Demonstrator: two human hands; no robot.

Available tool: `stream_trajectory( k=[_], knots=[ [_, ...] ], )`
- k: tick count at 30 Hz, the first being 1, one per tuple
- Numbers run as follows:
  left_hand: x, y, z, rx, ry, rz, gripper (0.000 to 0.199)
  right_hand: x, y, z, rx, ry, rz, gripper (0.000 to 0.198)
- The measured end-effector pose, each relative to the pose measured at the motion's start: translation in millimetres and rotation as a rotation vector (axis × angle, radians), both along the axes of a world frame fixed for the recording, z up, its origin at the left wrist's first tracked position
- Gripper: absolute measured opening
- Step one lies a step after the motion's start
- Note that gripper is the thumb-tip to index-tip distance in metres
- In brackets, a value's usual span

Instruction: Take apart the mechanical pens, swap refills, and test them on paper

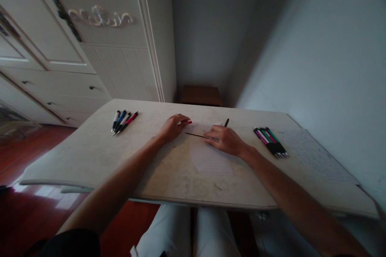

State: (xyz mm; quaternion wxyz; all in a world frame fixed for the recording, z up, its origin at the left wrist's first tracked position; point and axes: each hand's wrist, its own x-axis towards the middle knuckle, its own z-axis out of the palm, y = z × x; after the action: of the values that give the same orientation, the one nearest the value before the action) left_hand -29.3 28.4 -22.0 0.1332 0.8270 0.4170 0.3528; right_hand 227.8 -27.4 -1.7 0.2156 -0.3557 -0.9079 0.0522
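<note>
My left hand (175, 126) is closed around a small red piece (189, 122), probably a pen part, whose end sticks out past the fingertips. My right hand (225, 139) is closed over the paper, with a thin dark pen refill (195, 134) running out leftward from its fingers. A black pen-like end (226, 122) shows above the right hand's knuckles; whether it is held too is hidden. Beneath the right hand lies a lined sheet of paper (212, 162). The two hands are apart, with the refill's tip between them.
Several click pens (123, 122) lie at the white table's (90, 156) left. In a row at the right are several more pens (270, 142). A written sheet (316, 154) lies near the right wall. A white cabinet (120, 60) and a brown box-like piece (201, 94) stand beyond.
</note>
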Motion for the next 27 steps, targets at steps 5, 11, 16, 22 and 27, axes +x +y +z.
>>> stream_trajectory(
  k=[5, 11, 16, 22, 27],
  knots=[
    [1, 1, -3.9, 0.050, -0.109, -0.057, 0.018, -4, -3, 1, 0.003, -0.096, 0.003, 0.016],
    [2, 2, -6.0, 0.083, -0.185, -0.074, 0.022, -8, -2, -4, 0.056, -0.054, -0.023, 0.017],
    [3, 2, -5.6, 0.095, -0.257, -0.022, 0.033, -9, 0, -7, 0.072, -0.078, -0.038, 0.018],
    [7, -2, -3.6, 0.095, -0.275, -0.024, 0.033, -2, 5, -6, -0.053, 0.061, -0.168, 0.021],
    [15, 1, -4.2, 0.083, -0.307, 0.025, 0.037, -9, 1, -2, -0.132, -0.028, -0.265, 0.029]
  ],
)
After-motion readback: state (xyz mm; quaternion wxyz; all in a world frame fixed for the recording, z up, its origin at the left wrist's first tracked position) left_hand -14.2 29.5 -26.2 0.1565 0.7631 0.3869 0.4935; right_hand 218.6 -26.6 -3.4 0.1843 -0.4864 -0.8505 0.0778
